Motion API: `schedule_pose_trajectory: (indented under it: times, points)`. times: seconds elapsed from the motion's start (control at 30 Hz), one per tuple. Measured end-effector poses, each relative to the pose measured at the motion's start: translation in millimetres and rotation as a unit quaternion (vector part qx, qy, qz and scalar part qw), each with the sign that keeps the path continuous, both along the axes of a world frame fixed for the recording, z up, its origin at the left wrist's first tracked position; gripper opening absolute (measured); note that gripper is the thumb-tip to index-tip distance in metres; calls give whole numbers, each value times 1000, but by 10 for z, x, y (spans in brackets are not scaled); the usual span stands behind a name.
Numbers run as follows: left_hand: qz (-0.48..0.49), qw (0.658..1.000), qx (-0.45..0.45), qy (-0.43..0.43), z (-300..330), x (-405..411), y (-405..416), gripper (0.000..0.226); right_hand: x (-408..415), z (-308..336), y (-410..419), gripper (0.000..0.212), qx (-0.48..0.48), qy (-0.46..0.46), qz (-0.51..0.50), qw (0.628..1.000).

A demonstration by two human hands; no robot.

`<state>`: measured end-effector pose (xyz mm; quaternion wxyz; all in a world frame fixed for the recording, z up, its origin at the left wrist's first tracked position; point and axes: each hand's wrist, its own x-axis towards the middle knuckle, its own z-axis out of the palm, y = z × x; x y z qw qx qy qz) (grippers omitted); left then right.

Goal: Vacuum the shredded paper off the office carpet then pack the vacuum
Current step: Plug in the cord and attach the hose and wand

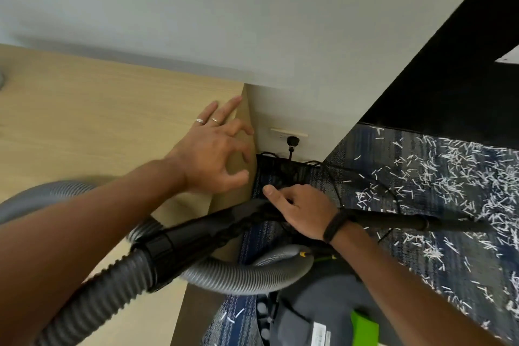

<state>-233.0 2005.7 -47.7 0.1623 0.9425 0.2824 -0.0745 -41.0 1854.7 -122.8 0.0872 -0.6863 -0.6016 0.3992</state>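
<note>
Curled over the black handle tube (213,229) of the vacuum, my right hand (299,212) grips it from above, thumb stretched out toward the wall, a black band (335,226) on the wrist. From that grip the black wand (421,222) runs rightward, low over the carpet (373,166). My left hand (213,149) holds nothing: its two ringed fingers lie straight on the light wooden desk top (92,121) near the corner, while the other fingers and thumb hang loosely bent past the desk's edge.

Behind the handle tube, the grey ribbed hose (238,279) joins at a black collar (157,258), loops under my left forearm and curves round to the vacuum body (317,314), a grey canister with a green part (363,329) and a white label, sitting on the floor just below my right arm.

Shredded paper (455,177) lies thick across the blue patterned carpet to the right of the wand, white strips scattered well out to the frame's edge; a few strips sit on the carpet near the canister too.

On the white wall (252,22) ahead I see a socket plate (286,133) with a black plug (292,141) in it, its cord dropping to a dark tangle of cable at the floor between the desk side and the carpet. A thin black cord (373,180) trails across the carpet through the paper. A black panel (449,78) rises at upper right.
</note>
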Motion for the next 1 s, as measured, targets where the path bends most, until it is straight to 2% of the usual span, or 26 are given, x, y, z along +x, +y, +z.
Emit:
schedule_pose_trajectory:
  times: [0.1, 0.2, 0.23, 0.3, 0.4, 0.5, 0.7, 0.77, 0.87, 0.9, 0.93, 0.97, 1.0]
  points:
    - [73, 983, -129, 107, 363, 105, -232, 42, -147, 78, -179, 68, 87, -18, -104, 991]
    - [127, 934, -270, 198, 1037, 19, -744, 83, -210, 330, -365, 60, 219, -59, -191, 955]
    - [146, 912, -327, 202, 1306, -105, -926, 86, -248, 425, -435, 60, 252, -70, -215, 941]
    - [142, 891, -384, 198, 1865, -469, -1268, 71, -383, 662, -620, 58, 301, -88, -258, 914]
    - [125, 900, -374, 184, 2558, -1064, -1668, 48, -679, 1135, -931, 44, 363, -78, -310, 875]
    - [172, 911, -354, 127, 3054, -1447, -2035, 32, -1030, 1636, -1190, 40, 397, -44, -351, 847]
    - [107, 976, -154, 114, 3843, -1841, -2648, 26, -1656, 2405, -1739, 38, 429, 32, -435, 792]
    - [76, 985, -94, 121, 4058, -1904, -2832, 27, -1778, 2585, -1931, 37, 415, 56, -467, 779]
    - [38, 990, -29, 130, 4397, -1905, -3080, 29, -1879, 2839, -2174, 46, 297, 126, -569, 756]
    - [28, 992, -19, 121, 4473, -1888, -3162, 29, -1870, 2920, -2243, 56, 245, 171, -611, 733]
    - [17, 993, -10, 112, 4539, -1871, -3252, 29, -1848, 3037, -2318, 65, 196, 237, -650, 695]
    - [5, 995, 1, 101, 4575, -1864, -3320, 29, -1820, 3133, -2370, 68, 152, 325, -682, 637]
    - [-5, 995, 13, 95, 4616, -1854, -3414, 29, -1782, 3230, -2435, 61, 109, 429, -691, 572]
